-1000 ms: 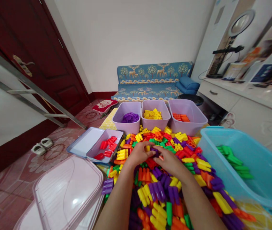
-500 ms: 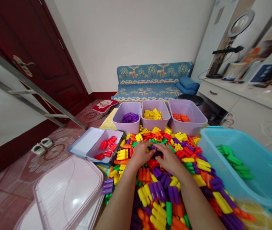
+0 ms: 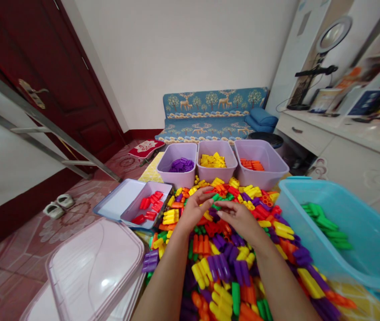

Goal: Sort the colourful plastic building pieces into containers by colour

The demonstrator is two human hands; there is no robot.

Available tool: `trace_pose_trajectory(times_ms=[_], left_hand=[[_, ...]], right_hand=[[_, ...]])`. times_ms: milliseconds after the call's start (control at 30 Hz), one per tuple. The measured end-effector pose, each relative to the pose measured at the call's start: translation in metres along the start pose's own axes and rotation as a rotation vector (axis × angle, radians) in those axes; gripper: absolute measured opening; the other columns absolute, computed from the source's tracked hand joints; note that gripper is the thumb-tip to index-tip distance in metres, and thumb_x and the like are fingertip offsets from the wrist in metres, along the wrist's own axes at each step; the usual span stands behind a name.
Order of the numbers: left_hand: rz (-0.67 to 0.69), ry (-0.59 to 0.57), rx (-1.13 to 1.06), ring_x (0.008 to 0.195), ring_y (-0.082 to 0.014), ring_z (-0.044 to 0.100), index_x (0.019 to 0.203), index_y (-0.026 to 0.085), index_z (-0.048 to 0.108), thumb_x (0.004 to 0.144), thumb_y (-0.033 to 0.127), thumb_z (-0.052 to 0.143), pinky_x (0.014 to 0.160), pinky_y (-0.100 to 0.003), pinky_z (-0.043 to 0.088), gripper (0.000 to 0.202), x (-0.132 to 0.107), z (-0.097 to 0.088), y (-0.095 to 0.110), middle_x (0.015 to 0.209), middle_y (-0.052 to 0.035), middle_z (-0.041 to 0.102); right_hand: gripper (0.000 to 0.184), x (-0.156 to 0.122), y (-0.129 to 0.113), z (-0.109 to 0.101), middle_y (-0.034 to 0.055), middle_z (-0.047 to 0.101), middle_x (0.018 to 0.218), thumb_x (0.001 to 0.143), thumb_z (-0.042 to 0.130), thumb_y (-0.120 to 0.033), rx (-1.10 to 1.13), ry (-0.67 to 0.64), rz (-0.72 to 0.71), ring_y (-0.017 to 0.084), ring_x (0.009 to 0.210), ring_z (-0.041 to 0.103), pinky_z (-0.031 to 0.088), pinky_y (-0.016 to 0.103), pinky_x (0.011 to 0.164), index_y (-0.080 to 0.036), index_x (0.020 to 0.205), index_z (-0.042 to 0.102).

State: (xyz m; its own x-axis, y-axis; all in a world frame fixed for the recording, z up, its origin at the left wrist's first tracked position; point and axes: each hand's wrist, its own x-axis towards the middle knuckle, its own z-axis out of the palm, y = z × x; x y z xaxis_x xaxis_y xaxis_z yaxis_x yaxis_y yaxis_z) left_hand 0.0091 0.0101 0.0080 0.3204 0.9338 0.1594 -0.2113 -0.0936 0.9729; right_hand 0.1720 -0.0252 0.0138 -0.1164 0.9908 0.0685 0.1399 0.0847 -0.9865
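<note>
While both forearms are reaching over the pile [image 3: 220, 265] of coloured pieces, the left hand [image 3: 193, 209] and the right hand [image 3: 240, 220] are facing each other above its middle. Each grip is standing partly open, fingers curving and thumb parted from them. A green piece [image 3: 215, 199] is showing in the gap between the two hands; whether any fingertip is touching it, one cannot tell.

The pile is spreading over the counter [image 3: 150, 168], its yellow cloth showing at the edges. Along the far side, three lilac tubs are standing in a row: the left tub [image 3: 178, 179] is holding purple pieces [image 3: 181, 165], the middle tub [image 3: 216, 174] yellow pieces [image 3: 213, 159], the right tub [image 3: 260, 179] orange pieces [image 3: 252, 164]. To the person's right, a blue tub [image 3: 310, 240] is containing green pieces [image 3: 327, 225]. On the left, red pieces [image 3: 151, 203] are lying in a tray [image 3: 131, 211], and pale lids [image 3: 92, 258] are resting nearer. Beyond the counter, a patterned sofa [image 3: 210, 127] is standing against the wall.
</note>
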Motion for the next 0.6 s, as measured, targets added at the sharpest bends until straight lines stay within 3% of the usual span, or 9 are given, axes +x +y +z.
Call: trace_pose_trajectory(times_ms=[67, 133, 233, 300, 367, 433, 533, 600], left_hand=[[0.018, -0.027, 0.045, 0.113, -0.0249, 0.059, 0.116, 0.017, 0.060, 0.076, 0.033, 0.069, 0.096, -0.036, 0.044, 0.044, 0.001, -0.001, -0.002, 0.118, -0.0127, 0.065], [0.042, -0.024, 0.132, 0.112, -0.0250, 0.059, 0.112, 0.015, 0.063, 0.077, 0.033, 0.068, 0.099, -0.038, 0.044, 0.040, 0.001, -0.003, -0.003, 0.120, -0.0131, 0.064], [0.044, -0.009, 0.250, 0.108, -0.0246, 0.061, 0.110, 0.013, 0.064, 0.078, 0.030, 0.066, 0.098, -0.039, 0.045, 0.035, 0.001, -0.005, -0.004, 0.117, -0.0136, 0.065], [0.026, -0.017, 0.295, 0.107, -0.0242, 0.062, 0.110, 0.012, 0.064, 0.079, 0.027, 0.063, 0.097, -0.039, 0.046, 0.034, 0.001, -0.005, -0.004, 0.116, -0.0139, 0.066], [0.004, -0.031, 0.359, 0.106, -0.0239, 0.062, 0.111, 0.012, 0.064, 0.080, 0.024, 0.062, 0.096, -0.039, 0.048, 0.033, -0.001, -0.005, -0.004, 0.116, -0.0139, 0.066], [-0.010, -0.053, 0.445, 0.104, -0.0234, 0.063, 0.113, 0.012, 0.064, 0.079, 0.023, 0.062, 0.094, -0.038, 0.049, 0.036, -0.002, -0.005, -0.004, 0.115, -0.0136, 0.067], [-0.010, -0.094, 0.620, 0.101, -0.0227, 0.064, 0.114, 0.013, 0.064, 0.073, 0.019, 0.064, 0.093, -0.036, 0.049, 0.041, -0.005, -0.007, -0.003, 0.112, -0.0118, 0.068], [0.010, -0.127, 0.751, 0.100, -0.0223, 0.064, 0.112, 0.015, 0.066, 0.069, 0.012, 0.063, 0.093, -0.035, 0.049, 0.044, -0.006, -0.008, -0.003, 0.110, -0.0097, 0.069]], right_hand=[[0.036, -0.001, -0.006, -0.011, 0.0085, 0.072, 0.095, 0.069, 0.068, -0.032, -0.022, 0.144, -0.012, 0.023, 0.087, 0.067, 0.053, 0.041, 0.083, -0.017, 0.102, 0.069], [0.044, -0.005, -0.016, -0.023, 0.0082, 0.070, 0.097, 0.071, 0.068, -0.036, 0.003, 0.417, -0.095, 0.023, 0.091, 0.066, 0.052, 0.042, 0.085, -0.018, 0.112, 0.064], [0.055, -0.014, -0.035, -0.036, 0.0078, 0.062, 0.117, 0.077, 0.064, -0.035, 0.151, 0.906, -0.358, 0.023, 0.108, 0.061, 0.048, 0.045, 0.093, -0.022, 0.129, 0.050], [0.062, -0.021, -0.046, -0.038, 0.0097, 0.048, 0.135, 0.079, 0.062, -0.030, 0.231, 1.093, -0.507, 0.023, 0.118, 0.055, 0.046, 0.044, 0.095, -0.025, 0.136, 0.039], [0.071, -0.026, -0.052, -0.035, 0.0112, 0.036, 0.146, 0.081, 0.060, -0.027, 0.259, 1.132, -0.579, 0.021, 0.123, 0.051, 0.045, 0.042, 0.096, -0.029, 0.142, 0.025], [0.075, -0.026, -0.052, -0.031, 0.0107, 0.033, 0.147, 0.083, 0.058, -0.027, 0.219, 1.120, -0.594, 0.020, 0.123, 0.050, 0.044, 0.041, 0.097, -0.031, 0.145, 0.016], [0.054, -0.017, -0.037, -0.031, 0.0090, 0.049, 0.135, 0.085, 0.053, -0.031, 0.023, 1.053, -0.499, 0.021, 0.117, 0.055, 0.043, 0.043, 0.097, -0.026, 0.137, 0.036], [0.040, -0.009, -0.020, -0.036, 0.0099, 0.060, 0.120, 0.085, 0.052, -0.034, -0.211, 0.893, -0.359, 0.023, 0.110, 0.058, 0.044, 0.043, 0.095, -0.020, 0.122, 0.054]])
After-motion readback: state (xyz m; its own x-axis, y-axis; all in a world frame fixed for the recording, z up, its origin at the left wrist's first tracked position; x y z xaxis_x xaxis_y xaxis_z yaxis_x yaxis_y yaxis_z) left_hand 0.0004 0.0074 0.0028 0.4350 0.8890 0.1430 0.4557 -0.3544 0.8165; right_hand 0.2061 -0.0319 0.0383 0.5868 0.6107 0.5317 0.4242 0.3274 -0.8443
